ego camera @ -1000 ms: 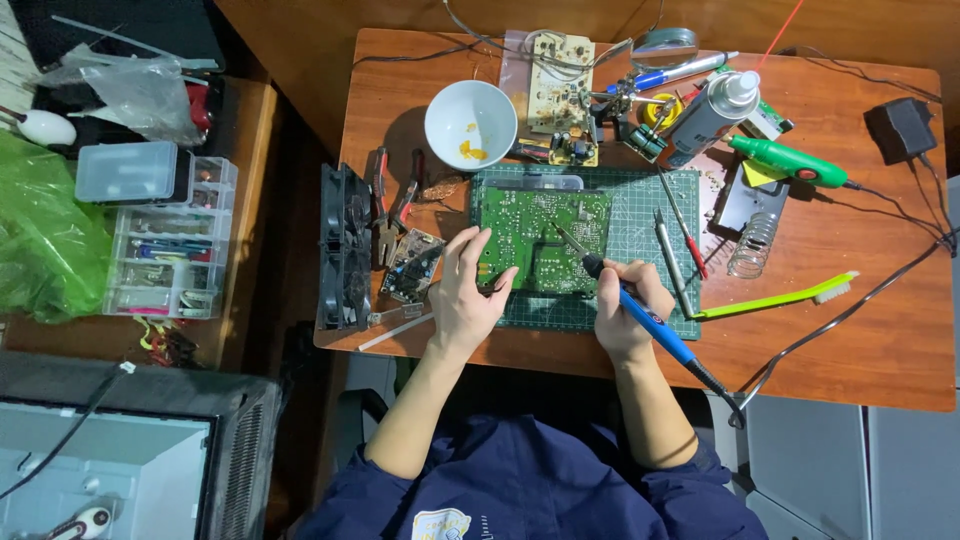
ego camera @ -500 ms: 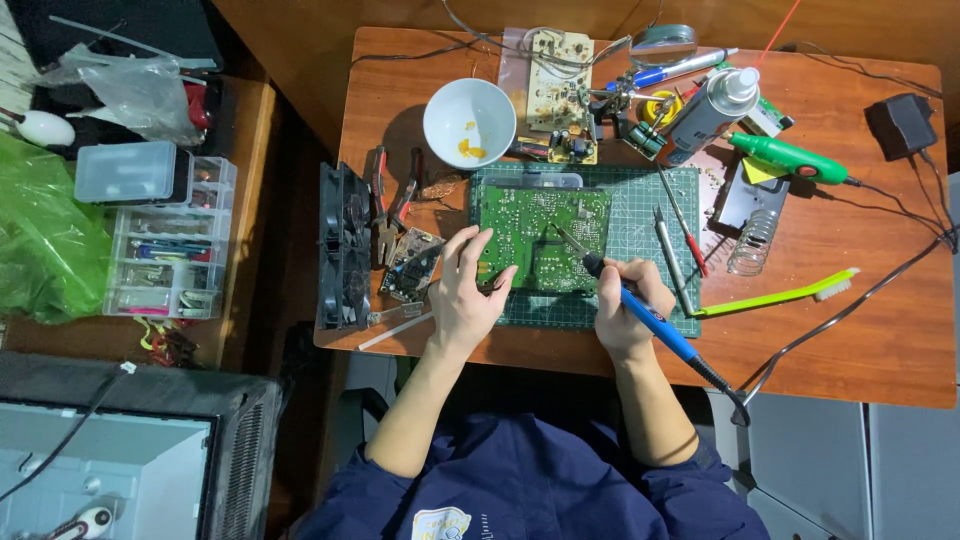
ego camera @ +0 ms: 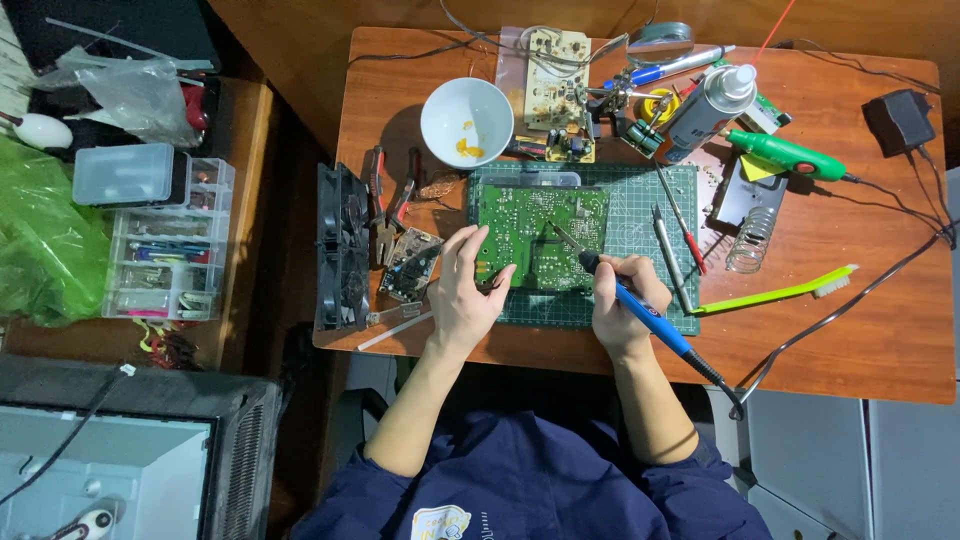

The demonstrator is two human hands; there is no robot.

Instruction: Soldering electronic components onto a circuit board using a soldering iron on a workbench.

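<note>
Centrally on the wooden desk [ego camera: 850, 340], a green circuit board [ego camera: 540, 235] lies on a cutting mat [ego camera: 640, 190]. Left hand [ego camera: 462, 290] pinches the board's near-left edge; right hand [ego camera: 618, 310] grips a blue soldering iron [ego camera: 640, 305], slanting up-left onto the board's middle.

A dark navy top is worn, loose and a bit rumpled, with the sleeves pushed up so both forearms are left bare. A small light patch, probably some kind of crest, can be seen on the chest at the bottom edge, too cropped to be made out. No gloves, rings or watch are worn on the left hand [ego camera: 462, 297] or right hand [ego camera: 618, 309].
</note>
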